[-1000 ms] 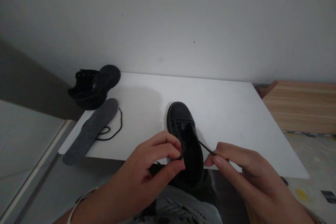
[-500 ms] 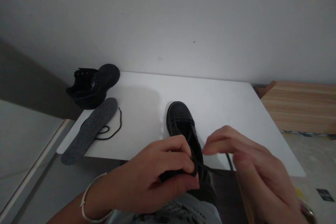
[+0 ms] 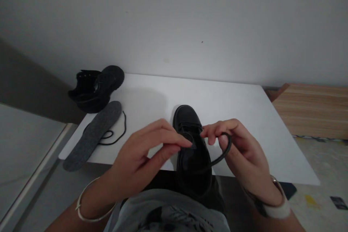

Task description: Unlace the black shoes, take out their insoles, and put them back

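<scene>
A black leather boot (image 3: 187, 116) lies toe-away at the front edge of the table, in front of my body. My left hand (image 3: 152, 152) pinches the left side of its opening, thumb and fingertips together; the exact spot gripped is partly hidden. On the other side, my right hand (image 3: 239, 148) has a black shoelace (image 3: 221, 157) between thumb and fingers. The lace loops up over the thumb and runs down across the boot. My right fingertips are close to the right edge of the boot's opening.
A second black boot (image 3: 92, 98) lies on its side at the table's back left. Beside it a grey felt insole (image 3: 94, 134) overhangs the front edge, above a loose black lace (image 3: 123, 130). The white table (image 3: 236, 108) meets a wall; a wooden board (image 3: 315, 110) stands right.
My right hand has come up and left to the boot's opening, with the lace looped in it. My left hand has moved from the boot's upper part toward its left edge, which has opened flatter.
</scene>
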The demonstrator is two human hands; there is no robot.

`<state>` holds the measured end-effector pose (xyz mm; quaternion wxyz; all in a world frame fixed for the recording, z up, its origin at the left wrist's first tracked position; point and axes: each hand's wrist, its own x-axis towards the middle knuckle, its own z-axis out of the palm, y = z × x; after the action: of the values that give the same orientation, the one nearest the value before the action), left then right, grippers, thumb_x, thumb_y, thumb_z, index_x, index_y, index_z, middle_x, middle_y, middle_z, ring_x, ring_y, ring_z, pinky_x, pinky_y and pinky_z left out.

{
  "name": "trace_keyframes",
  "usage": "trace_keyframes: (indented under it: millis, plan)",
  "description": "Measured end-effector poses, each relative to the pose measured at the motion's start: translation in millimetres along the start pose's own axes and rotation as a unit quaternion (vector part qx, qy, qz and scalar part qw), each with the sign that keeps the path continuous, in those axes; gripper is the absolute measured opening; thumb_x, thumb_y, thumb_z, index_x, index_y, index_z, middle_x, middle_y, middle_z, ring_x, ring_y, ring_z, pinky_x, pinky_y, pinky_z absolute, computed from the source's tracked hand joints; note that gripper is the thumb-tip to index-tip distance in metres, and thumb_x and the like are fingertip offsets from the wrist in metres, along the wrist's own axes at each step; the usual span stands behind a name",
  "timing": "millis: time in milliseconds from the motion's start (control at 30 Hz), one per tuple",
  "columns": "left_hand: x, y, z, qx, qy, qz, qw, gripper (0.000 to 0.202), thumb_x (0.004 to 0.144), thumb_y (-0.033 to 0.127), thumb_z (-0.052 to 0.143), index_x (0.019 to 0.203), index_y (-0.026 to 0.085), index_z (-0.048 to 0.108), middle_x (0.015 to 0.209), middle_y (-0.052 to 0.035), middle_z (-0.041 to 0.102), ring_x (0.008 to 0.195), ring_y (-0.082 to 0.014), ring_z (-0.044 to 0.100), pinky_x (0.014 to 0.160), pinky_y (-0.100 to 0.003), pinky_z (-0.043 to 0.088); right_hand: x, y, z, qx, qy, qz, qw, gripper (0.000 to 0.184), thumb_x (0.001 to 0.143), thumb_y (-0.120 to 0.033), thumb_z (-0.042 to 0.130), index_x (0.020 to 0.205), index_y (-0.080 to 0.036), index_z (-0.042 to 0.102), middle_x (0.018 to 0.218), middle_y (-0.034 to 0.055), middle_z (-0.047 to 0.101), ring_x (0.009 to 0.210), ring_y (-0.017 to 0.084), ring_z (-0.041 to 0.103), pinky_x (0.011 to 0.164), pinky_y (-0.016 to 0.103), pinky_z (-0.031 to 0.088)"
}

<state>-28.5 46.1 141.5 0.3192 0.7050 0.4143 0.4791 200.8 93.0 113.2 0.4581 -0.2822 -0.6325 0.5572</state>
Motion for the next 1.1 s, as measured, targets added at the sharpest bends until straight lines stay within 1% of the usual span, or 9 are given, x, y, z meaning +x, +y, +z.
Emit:
trace_keyframes:
  millis: [67, 133, 233, 400, 567, 767, 900, 967, 1100]
  plan:
    - [-3, -11, -3.0, -0.012, 0.119, -0.017, 0.993, 0.021, 0.096, 0.014, 0.061, 0.106, 0.027, 0.075, 0.089, -0.0017, 0.068, 0.081, -0.0136, 0.062, 0.072, -0.023, 0.051, 2, 4, -3, 0.094, 0.054, 0.003, 0.994, 0.006, 0.101, -0.031, 0.059, 0.101, -0.026, 0.062, 0.075, -0.0027, 0.053, 0.082, 0.015, 0.06, 0.096, 0.037, 0.051]
    - [-5, -22, -5.8, -0.046, 0.219, -0.039, 0.974, 0.019, 0.096, 0.02, 0.064, 0.108, 0.028, 0.076, 0.092, -0.0019, 0.069, 0.081, -0.0135, 0.062, 0.074, -0.023, 0.051, 5, 4, -7, 0.156, 0.116, -0.004, 0.981, 0.009, 0.096, -0.034, 0.067, 0.098, -0.026, 0.064, 0.065, -0.0056, 0.04, 0.064, 0.013, 0.048, 0.086, 0.033, 0.054]
    - [-6, -36, -9.5, -0.105, 0.281, -0.069, 0.951, 0.018, 0.092, 0.025, 0.071, 0.11, 0.026, 0.077, 0.093, -0.0016, 0.071, 0.082, -0.0128, 0.064, 0.079, -0.022, 0.053, 9, 2, -15, 0.178, 0.164, -0.01, 0.97, 0.009, 0.089, -0.031, 0.074, 0.091, -0.026, 0.066, 0.06, -0.007, 0.024, 0.053, 0.013, 0.029, 0.058, 0.027, 0.044]
    - [1, -48, -15.8, -0.235, 0.288, -0.133, 0.919, 0.013, 0.082, 0.031, 0.083, 0.089, 0.022, 0.077, 0.075, 0.0005, 0.068, 0.082, -0.014, 0.069, 0.086, -0.025, 0.058, 7, 2, -26, 0.133, 0.208, -0.01, 0.969, 0.011, 0.088, -0.033, 0.072, 0.083, -0.029, 0.064, 0.059, -0.0062, 0.015, 0.051, 0.015, 0.016, 0.046, 0.029, 0.022]
    - [5, -61, -25.2, -0.369, 0.277, -0.154, 0.874, 0.021, 0.075, 0.026, 0.089, 0.088, 0.021, 0.073, 0.067, 0.0039, 0.061, 0.066, -0.0095, 0.063, 0.072, -0.022, 0.062, 0, 4, -37, 0.132, 0.255, -0.001, 0.958, 0.019, 0.087, -0.042, 0.076, 0.08, -0.027, 0.065, 0.062, -0.0053, 0.017, 0.053, 0.015, 0.011, 0.044, 0.029, 0.014]
    - [-3, -78, -31.7, -0.39, 0.315, -0.151, 0.852, 0.017, 0.078, 0.02, 0.085, 0.088, 0.022, 0.071, 0.065, 0.0047, 0.054, 0.061, -0.0078, 0.055, 0.063, -0.019, 0.057, -12, 11, -56, 0.069, 0.275, -0.009, 0.959, 0.015, 0.087, -0.04, 0.077, 0.081, -0.027, 0.071, 0.063, -0.0032, 0.032, 0.055, 0.014, 0.02, 0.048, 0.028, 0.022]
    - [-8, -81, -31.1, -0.385, 0.332, -0.14, 0.85, 0.019, 0.078, 0.019, 0.085, 0.089, 0.021, 0.07, 0.065, 0.0047, 0.056, 0.062, -0.0079, 0.055, 0.064, -0.019, 0.056, -16, 16, -61, 0.053, 0.287, -0.018, 0.956, 0.013, 0.086, -0.039, 0.077, 0.082, -0.027, 0.073, 0.059, -0.0039, 0.034, 0.054, 0.014, 0.023, 0.047, 0.028, 0.027]
    - [-8, -79, -29.9, -0.38, 0.329, -0.144, 0.853, 0.021, 0.076, 0.02, 0.086, 0.09, 0.021, 0.071, 0.063, 0.0049, 0.055, 0.061, -0.0078, 0.055, 0.062, -0.018, 0.055, -16, 18, -61, 0.049, 0.293, -0.018, 0.955, 0.013, 0.087, -0.038, 0.077, 0.082, -0.026, 0.073, 0.061, -0.0033, 0.038, 0.054, 0.013, 0.025, 0.047, 0.027, 0.029]
    - [-10, -75, -29.1, -0.313, 0.305, -0.169, 0.883, 0.024, 0.073, 0.027, 0.088, 0.092, 0.02, 0.077, 0.063, 0.003, 0.061, 0.061, -0.0083, 0.058, 0.058, -0.017, 0.052, -20, 21, -61, -0.005, 0.282, 0.006, 0.959, 0.013, 0.086, -0.038, 0.077, 0.084, -0.025, 0.074, 0.072, 0.0004, 0.053, 0.058, 0.012, 0.04, 0.049, 0.026, 0.036]
